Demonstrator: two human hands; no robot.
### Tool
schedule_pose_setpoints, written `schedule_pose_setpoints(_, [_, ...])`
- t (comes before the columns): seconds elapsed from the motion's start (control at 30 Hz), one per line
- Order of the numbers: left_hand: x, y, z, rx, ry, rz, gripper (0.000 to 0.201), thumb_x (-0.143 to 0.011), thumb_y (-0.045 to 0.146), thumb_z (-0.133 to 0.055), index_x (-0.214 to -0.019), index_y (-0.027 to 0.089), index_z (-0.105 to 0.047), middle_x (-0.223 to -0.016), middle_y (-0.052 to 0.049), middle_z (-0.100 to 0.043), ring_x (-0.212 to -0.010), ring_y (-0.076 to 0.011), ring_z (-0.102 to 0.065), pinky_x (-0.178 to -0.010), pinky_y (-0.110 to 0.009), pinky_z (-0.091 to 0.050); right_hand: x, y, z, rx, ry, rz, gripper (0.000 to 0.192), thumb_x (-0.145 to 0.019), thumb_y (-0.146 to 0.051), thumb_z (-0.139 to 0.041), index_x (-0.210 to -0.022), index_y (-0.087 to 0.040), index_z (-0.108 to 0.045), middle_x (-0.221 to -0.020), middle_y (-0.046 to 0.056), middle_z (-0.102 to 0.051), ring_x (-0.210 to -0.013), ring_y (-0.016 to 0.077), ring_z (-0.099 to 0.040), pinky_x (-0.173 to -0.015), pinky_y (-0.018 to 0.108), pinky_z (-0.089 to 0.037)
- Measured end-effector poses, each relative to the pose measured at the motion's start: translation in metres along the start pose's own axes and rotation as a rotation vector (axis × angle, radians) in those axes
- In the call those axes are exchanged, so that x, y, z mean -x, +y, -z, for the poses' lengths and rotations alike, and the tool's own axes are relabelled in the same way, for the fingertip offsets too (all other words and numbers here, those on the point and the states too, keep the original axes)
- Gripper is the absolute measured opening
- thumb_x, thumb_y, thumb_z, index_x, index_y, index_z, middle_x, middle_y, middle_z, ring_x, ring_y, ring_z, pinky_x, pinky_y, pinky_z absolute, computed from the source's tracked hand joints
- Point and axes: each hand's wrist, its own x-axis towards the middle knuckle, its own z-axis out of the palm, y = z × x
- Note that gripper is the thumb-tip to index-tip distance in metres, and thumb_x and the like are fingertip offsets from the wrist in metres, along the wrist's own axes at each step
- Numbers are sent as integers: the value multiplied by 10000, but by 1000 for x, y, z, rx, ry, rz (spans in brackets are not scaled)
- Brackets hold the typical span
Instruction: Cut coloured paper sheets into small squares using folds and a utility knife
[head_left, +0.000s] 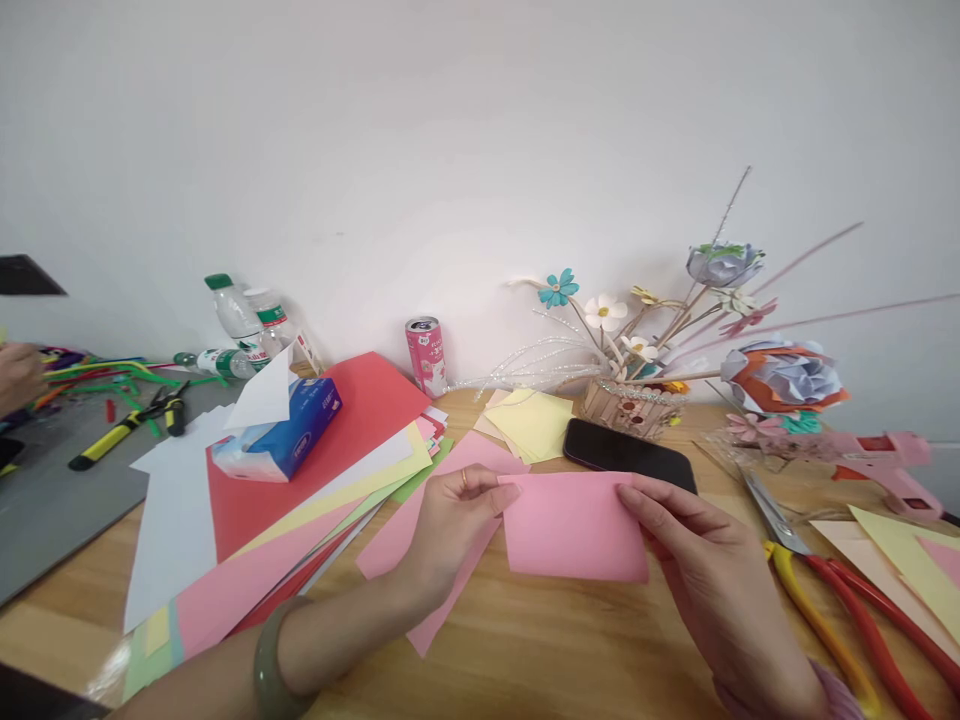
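A small rectangle of pink paper point(576, 530) is held up above the wooden table between both hands. My left hand point(461, 530) pinches its upper left corner between thumb and fingers. Gripping the upper right edge, my right hand point(694, 545) has its thumb in front and its fingers behind the sheet. Beneath my left hand lies a longer pink paper strip point(435, 625). Just behind the held piece are a black phone point(630, 455) and a small stack of yellow paper squares point(536, 425). Scissors point(787, 545) with red and yellow handles rest beside my right hand.
Fanned coloured sheets point(247, 575), a tissue box point(285, 430) and plastic bottles point(232, 310) occupy the left. A pink can point(426, 357) and a flower basket point(630, 405) stand by the wall. A pink glue gun point(885, 465) lies right. Another person's hand point(19, 380) shows far left, near pliers point(127, 425).
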Motion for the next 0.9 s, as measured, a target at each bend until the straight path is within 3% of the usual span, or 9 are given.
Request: schedule_pose_setpoints(0.9, [-1,-2,0,0,-6,-26,109,-656,234,-749,-623,153,-684,-626,24,-590,-631,-90,-478,-641,-212,-395,-3,4,0,-21,3,-3,358,-556,-487,-780,-808,-239,-730,-950,51,-698,-929,222,-564,-839,350,-431])
